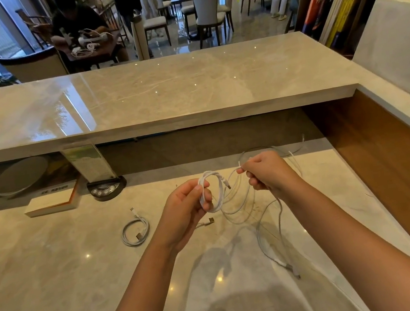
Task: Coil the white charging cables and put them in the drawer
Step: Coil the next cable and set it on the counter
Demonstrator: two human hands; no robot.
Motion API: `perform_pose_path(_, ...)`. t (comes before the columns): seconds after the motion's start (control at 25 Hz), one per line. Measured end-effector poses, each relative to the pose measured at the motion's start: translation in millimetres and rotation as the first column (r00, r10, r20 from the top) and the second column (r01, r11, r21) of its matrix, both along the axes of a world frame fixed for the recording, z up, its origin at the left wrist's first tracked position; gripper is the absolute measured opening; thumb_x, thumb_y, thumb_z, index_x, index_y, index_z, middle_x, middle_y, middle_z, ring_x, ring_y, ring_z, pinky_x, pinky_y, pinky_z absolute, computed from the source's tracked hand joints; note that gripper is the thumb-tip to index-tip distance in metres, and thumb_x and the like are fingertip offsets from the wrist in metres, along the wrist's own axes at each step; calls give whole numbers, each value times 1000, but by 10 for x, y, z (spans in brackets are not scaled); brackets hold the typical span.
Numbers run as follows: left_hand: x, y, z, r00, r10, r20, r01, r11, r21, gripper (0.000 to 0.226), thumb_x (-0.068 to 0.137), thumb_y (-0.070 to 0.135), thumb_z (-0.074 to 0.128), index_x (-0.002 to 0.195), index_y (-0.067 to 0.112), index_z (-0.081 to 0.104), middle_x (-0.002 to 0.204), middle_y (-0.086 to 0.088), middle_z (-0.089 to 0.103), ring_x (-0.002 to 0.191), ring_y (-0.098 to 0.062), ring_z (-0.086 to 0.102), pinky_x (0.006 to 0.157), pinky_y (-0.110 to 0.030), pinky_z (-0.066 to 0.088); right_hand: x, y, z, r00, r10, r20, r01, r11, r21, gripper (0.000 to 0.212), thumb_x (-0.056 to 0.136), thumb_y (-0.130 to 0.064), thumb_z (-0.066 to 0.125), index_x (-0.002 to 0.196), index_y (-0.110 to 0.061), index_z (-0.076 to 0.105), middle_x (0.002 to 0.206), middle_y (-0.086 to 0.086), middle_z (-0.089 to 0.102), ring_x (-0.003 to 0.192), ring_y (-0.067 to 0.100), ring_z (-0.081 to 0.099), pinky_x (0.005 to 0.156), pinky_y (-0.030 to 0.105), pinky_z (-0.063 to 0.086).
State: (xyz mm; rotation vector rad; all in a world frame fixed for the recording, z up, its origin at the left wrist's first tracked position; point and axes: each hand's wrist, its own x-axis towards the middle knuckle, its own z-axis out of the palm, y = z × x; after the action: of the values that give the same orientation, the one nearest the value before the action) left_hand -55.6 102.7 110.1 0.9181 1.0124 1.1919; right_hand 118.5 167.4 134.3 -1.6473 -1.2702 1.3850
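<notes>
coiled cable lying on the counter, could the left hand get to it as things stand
Probably not right away: the coiled cable lies unobstructed just beside the left hand, but its fingers are holding the half-wound coil.

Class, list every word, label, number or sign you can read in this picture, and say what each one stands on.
No text here can be read with certainty.
Book spines on the shelf at right: large printed characters, too blurred to read.
Flat white box on the desk at left: dark print along its top edge, too small to read.
Clear stand beside the box: printed sheet, blurred.
White cables: no markings visible.
</notes>
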Motion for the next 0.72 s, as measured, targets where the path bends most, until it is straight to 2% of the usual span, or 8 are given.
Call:
perform_pose_path(0.12, 69, 6, -40, 986, 17, -165, -20, 1000, -21, 22, 95, 6, 40, 89, 7, 62, 66, -1, 62, 59, -12, 52, 67, -27, 48, -9, -65, 147, 989, -16, -149, 17, 1000, 4, 23, 91, -5, 46, 81, -1, 67, 59, 4, 52, 46, 11, 46, 41, 16, 40)
perform_pose_path(0.24, 173, 31, -91, 977, 85, -196, -94, 995, -39, 22, 96, 7, 42, 94, 5, 64, 71, 0, 68, 66, -14, 58, 67, -25, 51, -81, -230, 229, 980, 76, -186, -73, 997, 24, 25, 92, -4, 41, 97, -2, 66, 66, 6, 57, 49, 12, 52, 46, 20, 44)
perform_pose_path(0.32, 229, 38, -105, 981, 130, -144, -141, 987, -70, 23, 97, 9, 42, 100, 5, 64, 77, -1, 73, 72, -14, 65, 69, -22, 54, -135, -381, 162, 982, 175, -69, -167, 980, 109, 28, 93, -4, 41, 106, -11, 65, 70, 5, 61, 49, 12, 57, 47, 22, 48)
perform_pose_path(0.36, 247, 41, -112, 982, 137, -128, -148, 985, -83, 24, 97, 10, 42, 102, 7, 65, 79, -1, 74, 75, -13, 68, 71, -22, 55, -159, -450, 106, 982, 189, 29, -191, 967, 171, 27, 92, -5, 44, 103, -15, 66, 72, 3, 64, 49, 11, 59, 48, 23, 50)
perform_pose_path(0.44, 285, 44, -128, 987, 110, -115, -122, 987, -103, 26, 97, 12, 42, 105, 8, 66, 87, -4, 75, 82, -13, 69, 75, -23, 56, -200, -545, -10, 967, 126, 222, -192, 931, 310, 18, 89, -8, 53, 91, -18, 67, 74, 1, 66, 51, 10, 62, 53, 26, 56)
perform_pose_path(0.52, 305, 61, -137, 997, 70, -42, -74, 990, -121, 28, 97, 13, 43, 111, 3, 65, 93, -10, 73, 85, -15, 69, 72, -23, 56, -233, -605, -103, 933, 77, 353, -229, 881, 413, 9, 87, -12, 57, 84, -16, 65, 76, 0, 66, 59, 13, 63, 60, 32, 57)
perform_pose_path(0.64, 295, 84, -117, 991, 6, 135, 12, 991, -134, 29, 96, 12, 43, 112, -2, 63, 88, -8, 72, 82, -14, 69, 70, -24, 56, -247, -619, -171, 905, 76, 419, -298, 815, 497, 9, 86, -12, 59, 80, -14, 64, 76, 0, 66, 65, 16, 60, 63, 39, 54)
perform_pose_path(0.72, 301, 101, -104, 991, 4, 130, 13, 991, -130, 29, 96, 11, 43, 113, -1, 63, 92, -9, 72, 85, -16, 69, 78, -27, 57, -213, -588, -170, 900, 68, 431, -304, 805, 509, 9, 85, -13, 60, 79, -13, 66, 77, 0, 67, 64, 15, 58, 64, 37, 53)
